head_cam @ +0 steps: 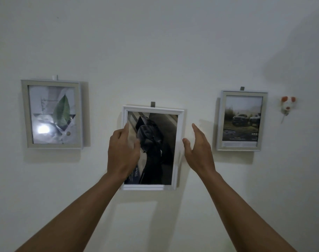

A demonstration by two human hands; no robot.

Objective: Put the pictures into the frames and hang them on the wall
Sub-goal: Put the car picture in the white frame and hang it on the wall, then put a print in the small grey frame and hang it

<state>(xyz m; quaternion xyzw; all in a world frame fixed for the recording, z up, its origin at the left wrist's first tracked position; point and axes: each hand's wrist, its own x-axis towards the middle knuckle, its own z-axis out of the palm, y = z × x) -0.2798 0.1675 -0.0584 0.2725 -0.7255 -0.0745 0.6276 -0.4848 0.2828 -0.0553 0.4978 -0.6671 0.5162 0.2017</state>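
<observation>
A white frame [153, 108] with a dark picture hangs on a grey hook [152, 104] in the middle of the wall. My left hand [122, 151] lies in front of its left half, fingers straight and relaxed, holding nothing. My right hand [198, 148] is open beside the frame's right edge, thumb close to that edge. A grey frame [26, 113] with a green leaf picture hangs at the left. Another grey frame [219, 120] with a picture of trucks hangs at the right.
A small white and orange mouse-shaped ornament [286, 106] is fixed to the wall right of the truck frame. The rest of the view is plain white wall [155, 42].
</observation>
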